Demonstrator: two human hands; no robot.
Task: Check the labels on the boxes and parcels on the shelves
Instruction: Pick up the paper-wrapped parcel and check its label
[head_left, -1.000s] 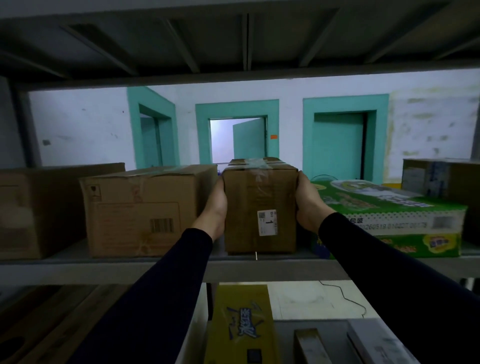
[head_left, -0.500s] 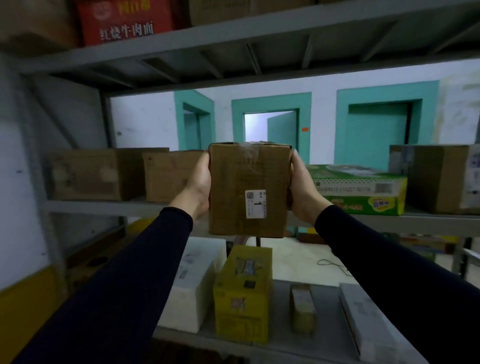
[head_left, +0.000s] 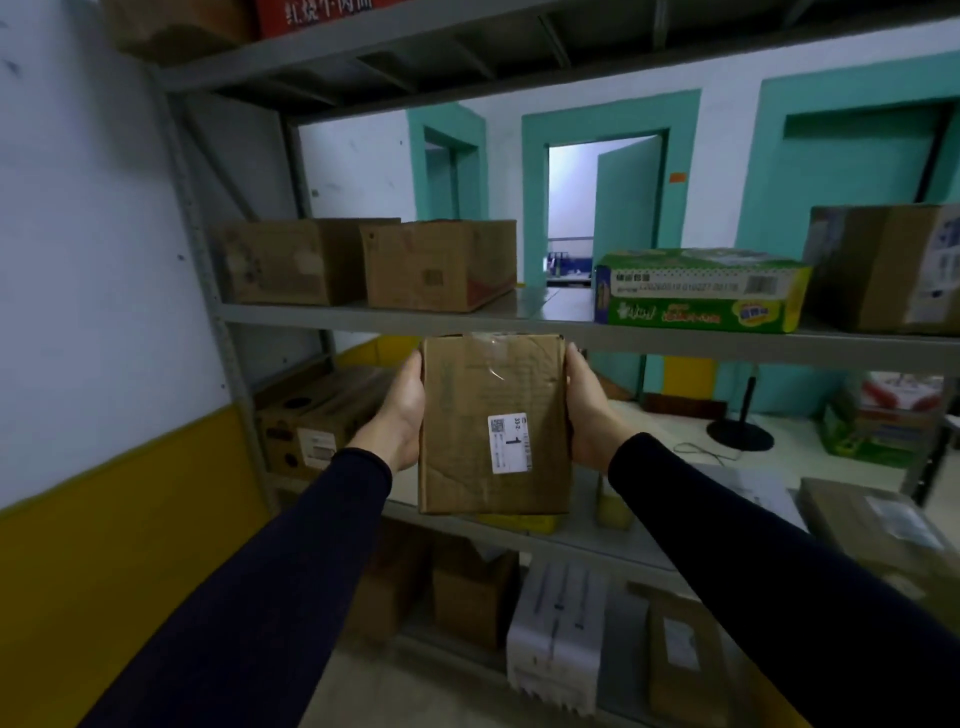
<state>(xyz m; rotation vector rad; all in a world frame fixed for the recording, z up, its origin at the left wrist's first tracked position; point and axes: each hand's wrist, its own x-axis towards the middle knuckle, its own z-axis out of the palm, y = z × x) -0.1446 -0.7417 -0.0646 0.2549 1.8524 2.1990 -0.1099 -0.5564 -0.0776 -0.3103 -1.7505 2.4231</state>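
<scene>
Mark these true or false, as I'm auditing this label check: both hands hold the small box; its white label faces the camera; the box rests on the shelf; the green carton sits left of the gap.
1. Both the left hand and right hand hold the small box: true.
2. Its white label faces the camera: true.
3. The box rests on the shelf: false, it is held below that shelf's edge.
4. The green carton sits left of the gap: false, right.
</scene>
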